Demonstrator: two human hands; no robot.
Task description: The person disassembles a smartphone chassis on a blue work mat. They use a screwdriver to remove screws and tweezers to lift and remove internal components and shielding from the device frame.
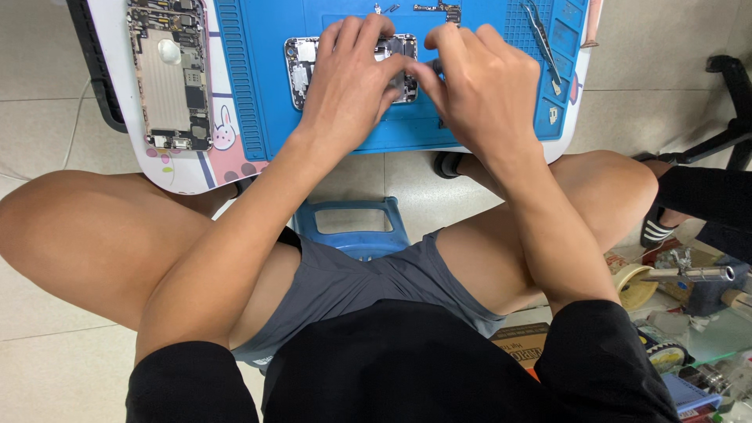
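Blue mat [258,94] bears tweezers [542,35] beside both hands [415,78].

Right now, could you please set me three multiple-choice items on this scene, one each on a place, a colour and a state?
1. Where does the second opened phone lie?
A. left of the mat
B. on the floor
C. on the stool

2. What colour is the work mat?
A. green
B. blue
C. red

3. How is the phone on the mat?
A. boxed
B. closed
C. opened, innards showing

Answers: 1 A, it lies on the white table beside the mat; 2 B, plainly blue; 3 C, the left hand and right hand work at its bare parts.
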